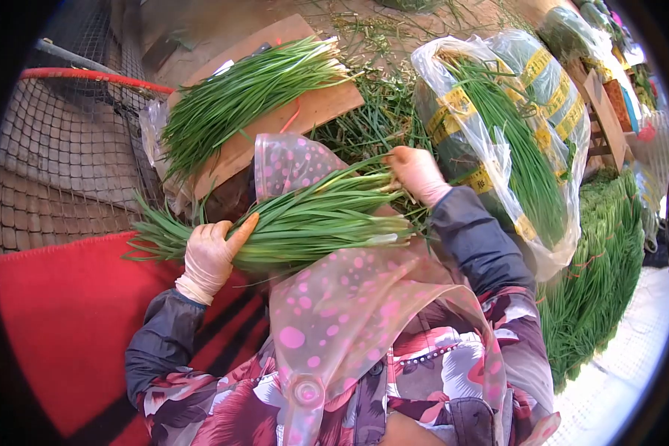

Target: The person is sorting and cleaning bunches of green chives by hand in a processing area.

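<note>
A thick bundle of green chives (297,223) lies across my lap on a clear apron with pink dots (342,312). My left hand (212,253), in a pale glove, is wrapped around the leafy end of the bundle. Gloved as well, my right hand (416,172) grips the white root end of the same bundle. Another loose bunch of chives (245,93) rests on a wooden board (320,111) just beyond my hands.
A clear plastic bag with packed chives bound by yellow tape (513,134) stands to the right. More chives are heaped at the far right (602,275). A black net with a red rim (74,134) is at left, a red cloth (59,320) below it.
</note>
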Demonstrator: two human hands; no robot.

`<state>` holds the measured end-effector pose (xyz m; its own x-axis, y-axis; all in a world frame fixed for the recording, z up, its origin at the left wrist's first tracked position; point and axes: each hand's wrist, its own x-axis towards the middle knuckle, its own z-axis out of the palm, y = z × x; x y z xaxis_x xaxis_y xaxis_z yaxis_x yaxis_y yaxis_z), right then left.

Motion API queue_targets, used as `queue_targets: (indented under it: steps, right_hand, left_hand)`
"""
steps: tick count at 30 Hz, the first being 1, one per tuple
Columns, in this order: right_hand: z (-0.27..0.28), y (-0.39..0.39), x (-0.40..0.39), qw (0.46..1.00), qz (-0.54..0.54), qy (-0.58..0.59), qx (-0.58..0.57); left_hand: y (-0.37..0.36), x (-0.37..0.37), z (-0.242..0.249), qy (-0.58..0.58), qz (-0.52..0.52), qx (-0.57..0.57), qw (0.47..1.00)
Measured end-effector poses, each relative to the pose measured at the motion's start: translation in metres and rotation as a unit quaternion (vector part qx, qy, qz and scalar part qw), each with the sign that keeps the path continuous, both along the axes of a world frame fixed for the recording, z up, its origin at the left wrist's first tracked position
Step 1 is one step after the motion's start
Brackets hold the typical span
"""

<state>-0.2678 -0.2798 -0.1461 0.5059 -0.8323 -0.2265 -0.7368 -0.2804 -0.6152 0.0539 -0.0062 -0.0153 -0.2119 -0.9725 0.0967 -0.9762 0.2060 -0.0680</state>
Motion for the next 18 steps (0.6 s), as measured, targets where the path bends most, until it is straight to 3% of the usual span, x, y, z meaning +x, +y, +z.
queue_targets:
  steps: [1,2,3,4,6,7,8,10,12,13,15,18]
  right_hand:
    - [-0.013,-0.009,-0.023,0.978,0.072,0.163,-0.105]
    - [-0.022,-0.018,-0.044,0.91,0.134,0.392,-0.021]
    - [-0.044,-0.02,-0.081,0.885,0.176,0.43,-0.023]
    - [-0.021,-0.018,-0.077,0.885,0.174,0.431,-0.025]
    - [0.022,-0.019,-0.062,0.887,0.239,0.384,0.089]
    - [0.017,-0.018,-0.044,0.956,0.193,0.186,0.12]
    - [0.016,-0.021,-0.02,0.981,0.137,-0.018,0.139]
    - [0.067,0.003,0.032,0.907,0.199,-0.182,0.322]
    - [0.067,0.014,0.066,0.902,0.301,-0.054,0.305]
    - [0.069,0.016,0.063,0.903,0.297,-0.057,0.304]
    - [0.077,0.018,0.052,0.841,0.125,-0.202,0.487]
    - [0.078,0.006,0.025,0.824,0.041,-0.285,0.488]
  left_hand:
    - [0.003,0.003,-0.001,0.008,0.0,-0.003,1.0]
    - [0.005,0.004,-0.001,0.009,0.0,-0.004,1.0]
    - [0.006,0.006,-0.001,0.008,0.004,0.005,1.0]
    - [0.005,0.007,-0.001,0.007,0.008,0.014,1.0]
    - [-0.001,0.008,-0.002,0.024,-0.002,-0.002,1.0]
    - [-0.004,0.008,0.0,0.039,-0.02,-0.009,0.999]
    - [-0.011,0.007,0.005,0.041,-0.023,-0.008,0.999]
    - [-0.029,0.002,0.024,0.006,-0.058,-0.024,0.998]
    - [-0.043,0.0,0.046,-0.013,-0.075,-0.03,0.997]
    - [-0.048,0.001,0.054,-0.024,-0.081,-0.037,0.996]
    - [-0.058,0.001,0.067,-0.034,-0.096,-0.041,0.994]
    - [-0.073,-0.002,0.073,-0.006,-0.078,0.005,0.997]
